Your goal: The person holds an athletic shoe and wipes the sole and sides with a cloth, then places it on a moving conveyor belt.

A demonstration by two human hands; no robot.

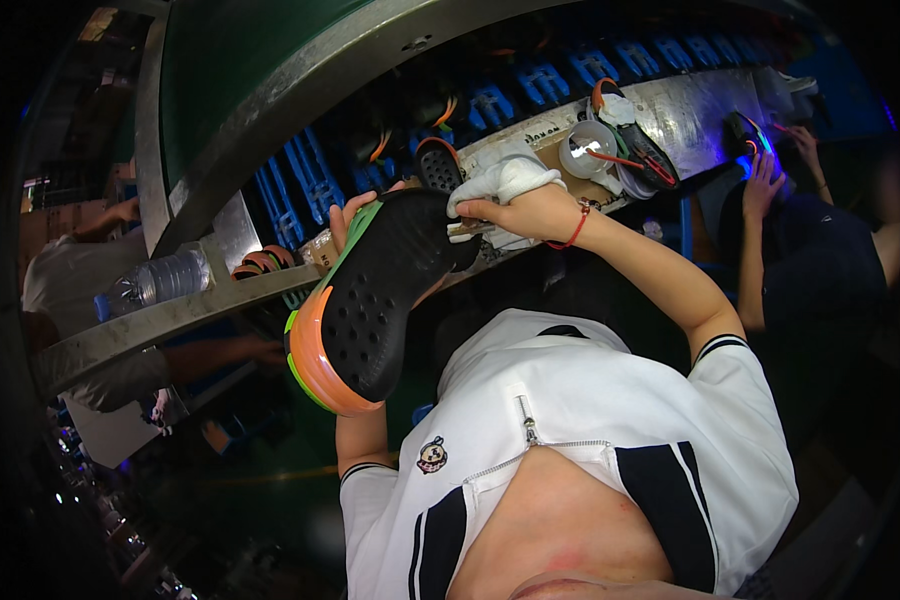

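Note:
A shoe sole unit (pixel 367 300) with a black perforated inside and orange and green sidewalls is held up before my chest. My left hand (pixel 351 217) grips it from behind; only some fingers show at its upper left edge, the palm hidden. My right hand (pixel 529 214), with a red string bracelet at the wrist, holds a white cloth (pixel 506 180) bunched over its fingers against the sole's far end. A small light-coloured strip (pixel 469 231) shows under the right thumb; what it is I cannot tell.
On the metal bench stand a plastic cup (pixel 587 148) with a red-handled brush, another shoe sole (pixel 641 150) and a perforated sole (pixel 440 165). Blue racks (pixel 544 82) line the back. A plastic bottle (pixel 157 283) lies left. At right, a co-worker's hand (pixel 761 180) holds a lit shoe part.

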